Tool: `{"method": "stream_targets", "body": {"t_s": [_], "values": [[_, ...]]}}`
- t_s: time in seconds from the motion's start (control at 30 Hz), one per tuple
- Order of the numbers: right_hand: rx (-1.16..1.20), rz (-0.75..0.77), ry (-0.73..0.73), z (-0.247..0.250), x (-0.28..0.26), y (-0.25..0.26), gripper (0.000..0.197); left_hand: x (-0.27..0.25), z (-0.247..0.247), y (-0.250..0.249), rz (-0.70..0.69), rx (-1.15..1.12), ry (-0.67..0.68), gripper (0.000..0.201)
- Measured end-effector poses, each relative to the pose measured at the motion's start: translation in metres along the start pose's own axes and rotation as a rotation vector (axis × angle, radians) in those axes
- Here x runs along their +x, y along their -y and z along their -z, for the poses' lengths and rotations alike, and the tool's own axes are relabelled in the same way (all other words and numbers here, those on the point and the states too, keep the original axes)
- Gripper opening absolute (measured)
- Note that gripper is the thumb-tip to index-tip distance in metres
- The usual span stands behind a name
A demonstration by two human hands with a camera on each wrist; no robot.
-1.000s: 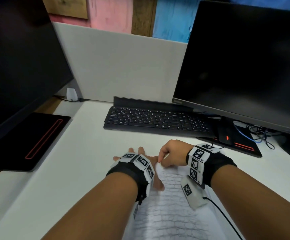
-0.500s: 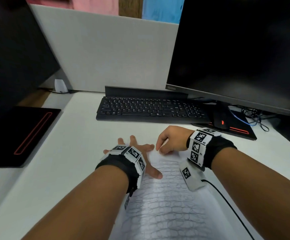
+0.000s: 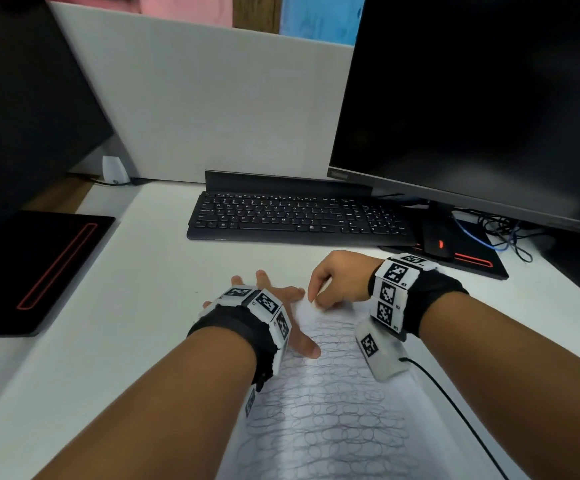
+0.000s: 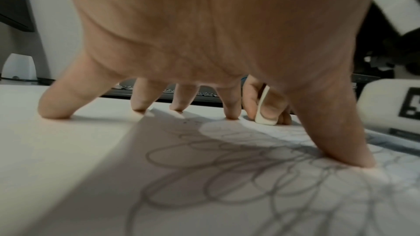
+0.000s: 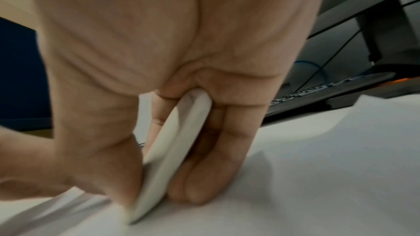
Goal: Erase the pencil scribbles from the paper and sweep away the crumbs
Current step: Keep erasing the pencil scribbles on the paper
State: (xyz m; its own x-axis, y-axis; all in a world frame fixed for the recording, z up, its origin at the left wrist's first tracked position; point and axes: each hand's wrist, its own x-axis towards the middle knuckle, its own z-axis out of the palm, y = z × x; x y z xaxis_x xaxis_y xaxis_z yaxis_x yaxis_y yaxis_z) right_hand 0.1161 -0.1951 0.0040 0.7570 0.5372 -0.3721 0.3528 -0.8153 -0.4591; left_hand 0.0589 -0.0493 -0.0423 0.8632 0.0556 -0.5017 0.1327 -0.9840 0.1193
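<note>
The paper (image 3: pixel 333 420) lies on the white desk (image 3: pixel 126 306), long axis running away from the person, nearest end between the forearms. Looping pencil scribbles (image 3: pixel 326 431) cover nearly all of it; judged barely begun. Further out, the left hand (image 3: pixel 264 306) is spread flat, fingertips (image 4: pixel 232 114) and thumb pinning the far left portion. Just right of it, the right hand (image 3: pixel 337 275) pinches a white eraser (image 5: pixel 172 150), its edge touching the sheet's far end. Unerased marks lie toward the person from the eraser. Beyond: keyboard (image 3: pixel 299 216), monitor (image 3: pixel 472 98).

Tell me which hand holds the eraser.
The right hand pinches the white eraser against the paper; the left hand just presses flat.
</note>
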Motion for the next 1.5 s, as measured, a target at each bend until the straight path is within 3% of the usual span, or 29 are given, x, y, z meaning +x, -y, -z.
{"method": "stream_targets", "body": {"t_s": [0.17,0.3,0.4,0.53,0.67,0.8,0.93,1.07,1.17,1.3,1.43,1.5], "values": [[-0.037,0.01,0.123,-0.0037,-0.0012,0.0031,0.013,0.0011,-0.0008,0.0007,-0.003,-0.015,-0.004,0.112],[-0.037,-0.004,0.001,0.0016,0.0004,0.0001,0.016,0.0028,-0.0036,0.0017,-0.003,-0.003,-0.01,0.118],[-0.052,0.004,0.1,-0.0019,-0.0014,0.0027,0.015,0.0061,-0.0036,0.0021,-0.003,0.014,0.002,0.126],[-0.025,-0.007,-0.001,0.0018,-0.0017,-0.0018,0.015,0.0057,-0.0062,0.0035,-0.004,0.0,-0.025,0.12],[-0.048,-0.006,0.104,-0.0007,-0.004,0.0017,0.014,0.0065,-0.0033,0.003,0.0,0.018,0.0,0.12],[-0.039,-0.001,0.002,0.0003,-0.0044,-0.0015,0.016,0.0036,-0.004,0.0025,0.004,0.007,-0.008,0.115],[-0.071,0.002,0.099,-0.0024,-0.0044,-0.0004,0.015,0.0062,-0.0028,0.0033,0.006,0.019,0.004,0.118],[-0.07,0.0,-0.004,0.0029,-0.0038,-0.0022,0.018,0.005,-0.0044,0.0039,0.002,0.01,-0.007,0.117],[-0.072,0.003,0.115,0.0002,-0.0056,0.0007,0.017,0.0069,-0.0047,0.0048,0.004,0.006,0.001,0.121],[-0.068,-0.014,-0.002,0.0041,-0.0035,-0.0029,0.017,0.005,-0.0058,0.0045,-0.002,-0.002,-0.01,0.117],[-0.067,-0.017,0.089,-0.0002,-0.0053,-0.0037,0.015,0.0058,-0.0046,0.0045,0.005,0.003,0.004,0.118],[-0.058,-0.024,0.043,0.0008,-0.0049,-0.0059,0.015,0.0066,-0.0049,0.004,-0.001,0.017,-0.002,0.117]]}}
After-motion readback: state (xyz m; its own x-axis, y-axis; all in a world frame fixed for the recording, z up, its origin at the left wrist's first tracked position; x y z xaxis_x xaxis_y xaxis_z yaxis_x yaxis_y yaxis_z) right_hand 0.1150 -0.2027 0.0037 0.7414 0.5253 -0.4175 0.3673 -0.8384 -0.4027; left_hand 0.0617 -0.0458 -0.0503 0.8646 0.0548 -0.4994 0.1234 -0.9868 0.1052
